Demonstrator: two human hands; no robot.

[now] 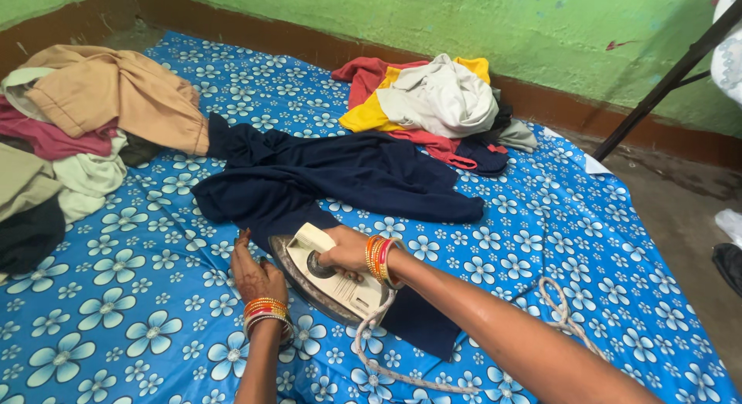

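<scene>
Gripping iron, right hand; left hand flattens garment.

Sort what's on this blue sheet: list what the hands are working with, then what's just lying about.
In use:
iron, gripped by right hand
navy garment, held flat by left hand
cord
floral sheet

Lying about:
left clothes pile
far clothes pile
dark metal stand

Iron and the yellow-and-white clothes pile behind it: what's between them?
In the head view, the dark navy garment spreads between the iron and the pile, with strips of blue floral sheet.
</scene>
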